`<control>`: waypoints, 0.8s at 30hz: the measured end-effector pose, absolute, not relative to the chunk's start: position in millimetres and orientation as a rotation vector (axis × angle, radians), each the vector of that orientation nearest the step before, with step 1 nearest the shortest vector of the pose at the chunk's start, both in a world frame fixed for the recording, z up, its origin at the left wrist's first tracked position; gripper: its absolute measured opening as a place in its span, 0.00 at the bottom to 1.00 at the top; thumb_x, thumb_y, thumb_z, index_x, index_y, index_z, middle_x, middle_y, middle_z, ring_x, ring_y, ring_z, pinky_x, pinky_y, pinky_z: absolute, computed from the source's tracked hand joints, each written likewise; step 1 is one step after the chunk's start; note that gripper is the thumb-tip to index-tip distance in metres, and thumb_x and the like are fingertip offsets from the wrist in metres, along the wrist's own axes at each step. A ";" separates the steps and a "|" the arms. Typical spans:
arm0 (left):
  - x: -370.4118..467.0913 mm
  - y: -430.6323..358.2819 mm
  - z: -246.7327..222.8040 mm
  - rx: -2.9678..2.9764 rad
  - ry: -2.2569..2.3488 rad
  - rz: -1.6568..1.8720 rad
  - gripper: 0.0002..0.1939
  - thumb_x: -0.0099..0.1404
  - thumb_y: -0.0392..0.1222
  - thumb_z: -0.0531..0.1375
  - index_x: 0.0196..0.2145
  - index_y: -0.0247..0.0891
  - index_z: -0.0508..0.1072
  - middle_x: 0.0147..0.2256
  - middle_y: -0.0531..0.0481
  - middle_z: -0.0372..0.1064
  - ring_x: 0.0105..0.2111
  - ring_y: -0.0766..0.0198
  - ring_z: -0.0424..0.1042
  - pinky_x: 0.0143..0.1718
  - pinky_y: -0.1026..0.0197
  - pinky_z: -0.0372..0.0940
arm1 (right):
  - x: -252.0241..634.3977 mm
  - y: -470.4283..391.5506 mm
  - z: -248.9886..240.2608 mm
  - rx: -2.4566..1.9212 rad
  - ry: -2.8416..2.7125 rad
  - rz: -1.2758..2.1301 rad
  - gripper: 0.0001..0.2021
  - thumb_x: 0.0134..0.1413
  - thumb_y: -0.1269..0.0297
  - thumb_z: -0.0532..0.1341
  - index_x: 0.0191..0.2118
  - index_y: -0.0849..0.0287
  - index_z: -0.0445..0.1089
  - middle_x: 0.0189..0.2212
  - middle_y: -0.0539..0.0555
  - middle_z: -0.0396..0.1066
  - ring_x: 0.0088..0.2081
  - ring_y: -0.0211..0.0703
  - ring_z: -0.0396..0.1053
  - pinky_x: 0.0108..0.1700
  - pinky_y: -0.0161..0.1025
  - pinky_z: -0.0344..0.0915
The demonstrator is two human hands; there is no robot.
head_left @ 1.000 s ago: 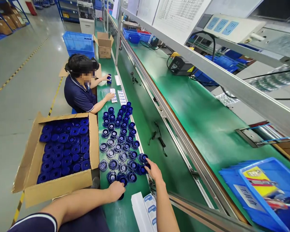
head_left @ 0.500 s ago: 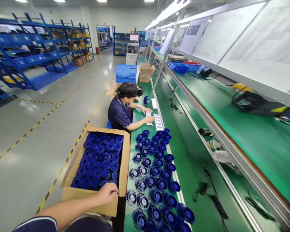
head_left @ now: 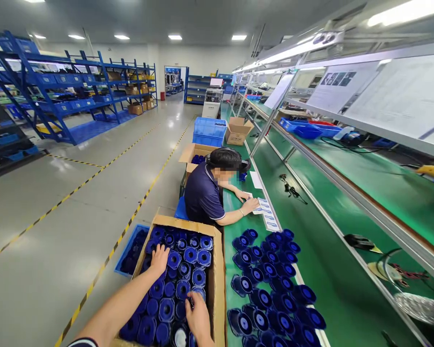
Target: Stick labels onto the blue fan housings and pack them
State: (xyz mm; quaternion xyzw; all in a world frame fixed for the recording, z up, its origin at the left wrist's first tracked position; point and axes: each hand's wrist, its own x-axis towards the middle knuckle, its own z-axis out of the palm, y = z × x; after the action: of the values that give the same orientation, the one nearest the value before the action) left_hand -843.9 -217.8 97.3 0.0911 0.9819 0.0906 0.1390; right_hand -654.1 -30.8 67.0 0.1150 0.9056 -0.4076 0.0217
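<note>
A cardboard box in front of me is packed with dark blue plastic housings, round openings facing up. My left hand is over the box's left side, its fingers spread on or just above the housings. Lower right in the box is my right hand, its thumb and forefinger apart and bent beside a housing; whether they touch it is unclear. Rows of similar blue housings lie on the green bench to the right of the box.
A co-worker sits beyond the box, hands on a white label sheet. A blue crate with dark parts is left of the box. Farther back are a blue bin and an open carton. A metal-framed shelf runs along the right.
My left hand has moved from the box's near edge to over the housings farther in. My right hand has come into view in the box. The view has shifted left and up.
</note>
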 end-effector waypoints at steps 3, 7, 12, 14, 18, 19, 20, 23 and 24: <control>-857.1 -238.1 95.1 0.451 2.780 0.208 0.26 0.69 0.31 0.62 0.64 0.39 0.69 0.66 0.41 0.66 0.71 0.42 0.56 0.69 0.33 0.56 | -719.3 -61.9 72.0 0.391 2.872 -1.086 0.15 0.59 0.67 0.56 0.49 0.48 0.75 0.51 0.60 0.76 0.56 0.62 0.73 0.60 0.53 0.69; -867.0 -254.9 93.4 0.585 2.740 0.139 0.35 0.61 0.25 0.62 0.65 0.40 0.67 0.66 0.38 0.66 0.72 0.41 0.56 0.70 0.34 0.54 | -767.2 -75.3 74.8 0.471 2.946 -0.856 0.19 0.62 0.73 0.52 0.52 0.56 0.75 0.54 0.66 0.72 0.58 0.65 0.69 0.62 0.55 0.65; -865.9 -255.1 91.2 0.580 2.735 0.103 0.39 0.57 0.23 0.59 0.65 0.43 0.66 0.64 0.38 0.68 0.70 0.43 0.60 0.69 0.36 0.57 | -784.5 -71.0 80.1 0.495 2.973 -0.669 0.21 0.64 0.72 0.53 0.57 0.56 0.73 0.58 0.66 0.70 0.61 0.64 0.66 0.62 0.53 0.63; -859.5 -255.5 92.0 0.537 2.737 0.098 0.41 0.55 0.23 0.59 0.66 0.41 0.65 0.65 0.36 0.67 0.70 0.42 0.60 0.69 0.36 0.57 | -788.1 -72.6 83.2 0.486 2.965 -0.620 0.19 0.66 0.66 0.55 0.59 0.55 0.71 0.60 0.65 0.69 0.61 0.64 0.65 0.61 0.52 0.64; -831.1 -266.6 99.6 0.421 2.722 0.097 0.41 0.57 0.26 0.61 0.68 0.36 0.62 0.69 0.30 0.61 0.69 0.40 0.62 0.68 0.41 0.59 | -804.3 -82.6 91.0 0.516 2.927 -0.550 0.24 0.63 0.63 0.58 0.64 0.59 0.66 0.60 0.67 0.69 0.62 0.64 0.65 0.60 0.52 0.63; -820.9 -271.4 102.7 0.401 2.713 0.101 0.40 0.59 0.28 0.61 0.69 0.36 0.62 0.70 0.29 0.60 0.69 0.41 0.63 0.67 0.44 0.60 | -810.8 -85.2 93.5 0.526 2.916 -0.548 0.26 0.63 0.63 0.58 0.65 0.60 0.65 0.59 0.68 0.70 0.62 0.65 0.65 0.60 0.53 0.63; -809.8 -276.4 105.8 0.389 2.702 0.104 0.39 0.60 0.30 0.62 0.69 0.36 0.61 0.71 0.30 0.58 0.69 0.43 0.64 0.67 0.47 0.61 | -818.1 -87.4 96.3 0.539 2.901 -0.553 0.27 0.62 0.63 0.58 0.66 0.62 0.64 0.58 0.70 0.71 0.62 0.66 0.65 0.60 0.54 0.63; -774.0 -289.9 112.6 0.410 2.647 0.086 0.38 0.63 0.36 0.63 0.70 0.37 0.61 0.72 0.32 0.58 0.70 0.46 0.63 0.67 0.51 0.62 | -840.1 -92.3 106.3 0.622 2.834 -0.598 0.32 0.61 0.61 0.59 0.69 0.69 0.59 0.55 0.76 0.74 0.60 0.70 0.67 0.58 0.59 0.63; -762.4 -293.4 112.9 0.440 2.621 0.066 0.38 0.63 0.37 0.63 0.70 0.37 0.62 0.71 0.32 0.59 0.70 0.45 0.63 0.68 0.50 0.63 | -845.9 -93.9 110.3 0.659 2.803 -0.622 0.35 0.59 0.61 0.61 0.69 0.71 0.58 0.54 0.78 0.74 0.60 0.71 0.67 0.57 0.60 0.63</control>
State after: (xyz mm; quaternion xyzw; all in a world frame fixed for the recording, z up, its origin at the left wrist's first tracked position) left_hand -762.4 -293.4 112.9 0.1607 0.9573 0.0243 0.2391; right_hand -845.9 -93.9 110.3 0.2228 0.9470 -0.2100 0.0975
